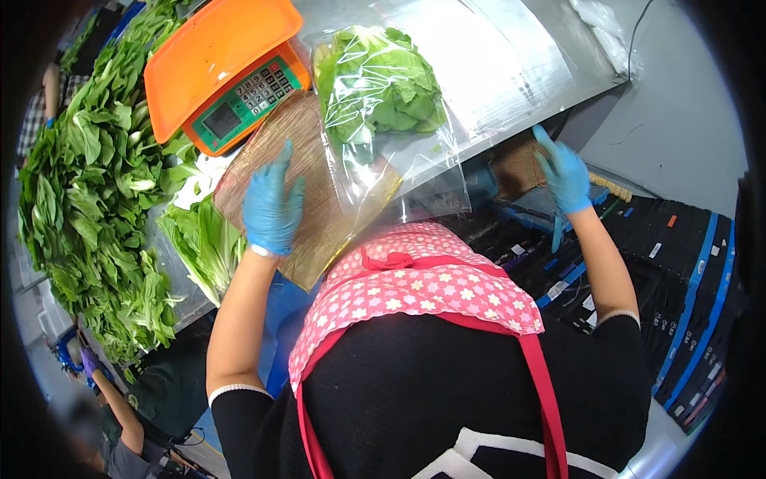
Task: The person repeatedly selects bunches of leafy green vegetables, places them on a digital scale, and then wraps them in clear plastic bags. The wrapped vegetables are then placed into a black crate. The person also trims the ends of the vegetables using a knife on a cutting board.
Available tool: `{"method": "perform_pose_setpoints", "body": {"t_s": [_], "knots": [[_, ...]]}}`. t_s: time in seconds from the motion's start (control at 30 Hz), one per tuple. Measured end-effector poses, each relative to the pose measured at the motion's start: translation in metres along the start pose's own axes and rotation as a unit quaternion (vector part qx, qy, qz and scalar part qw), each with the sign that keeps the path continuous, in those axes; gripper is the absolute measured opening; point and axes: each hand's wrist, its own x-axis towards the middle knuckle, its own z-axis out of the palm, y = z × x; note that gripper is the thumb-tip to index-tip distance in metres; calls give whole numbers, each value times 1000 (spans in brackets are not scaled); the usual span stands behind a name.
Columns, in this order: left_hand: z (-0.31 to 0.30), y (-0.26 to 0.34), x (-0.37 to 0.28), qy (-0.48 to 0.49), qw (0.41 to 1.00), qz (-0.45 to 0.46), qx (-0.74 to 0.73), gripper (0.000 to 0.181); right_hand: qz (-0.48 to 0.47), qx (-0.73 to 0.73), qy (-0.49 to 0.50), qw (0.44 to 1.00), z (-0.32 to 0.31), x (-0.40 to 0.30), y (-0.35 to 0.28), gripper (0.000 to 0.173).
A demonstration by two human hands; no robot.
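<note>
My left hand point(272, 206), in a blue glove, is over a brown woven mat point(305, 161) with its fingers extended and nothing in its grasp. Whether it touches the mat, I cannot tell. Beside the mat, a clear plastic bag point(359, 179) lies on the metal table point(508, 78) with leafy greens point(389, 90) inside; its open-looking end hangs over the front edge. My right hand point(562, 173), also gloved in blue, is off the table's front edge at the right. Its fingers are apart and hold nothing visible.
An orange weighing scale point(224, 66) with a keypad stands behind the mat. Loose leafy greens point(96, 197) are heaped at the left, with one bunch point(203, 245) nearer me. Black crates point(646, 251) are at the right. Parts of other people, including a purple-gloved hand point(90, 361), appear at left.
</note>
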Motion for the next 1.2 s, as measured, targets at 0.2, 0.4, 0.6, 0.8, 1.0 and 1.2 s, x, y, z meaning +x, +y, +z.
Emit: {"method": "perform_pose_setpoints", "body": {"t_s": [0.2, 0.4, 0.6, 0.8, 1.0, 1.2], "knots": [[44, 17, 41, -49, 945, 294, 134, 63, -384, 46, 70, 920, 21, 100, -98, 63], [60, 4, 47, -132, 959, 240, -75, 49, -373, 440, 8, 817, 73, 126, -86, 31], [70, -7, 68, -70, 927, -94, -356, 42, -4, 539, -61, 840, 100, 132, -95, 47], [89, -20, 112, -78, 902, -310, -291, 60, 105, 408, -59, 905, 92, 165, -109, 54], [90, -12, 117, -69, 922, -300, -236, 67, 45, 415, 232, 879, 17, 152, -116, 22], [110, -35, 116, -57, 914, -304, -261, 57, -321, 233, 117, 910, 21, 175, -185, 54]]}}
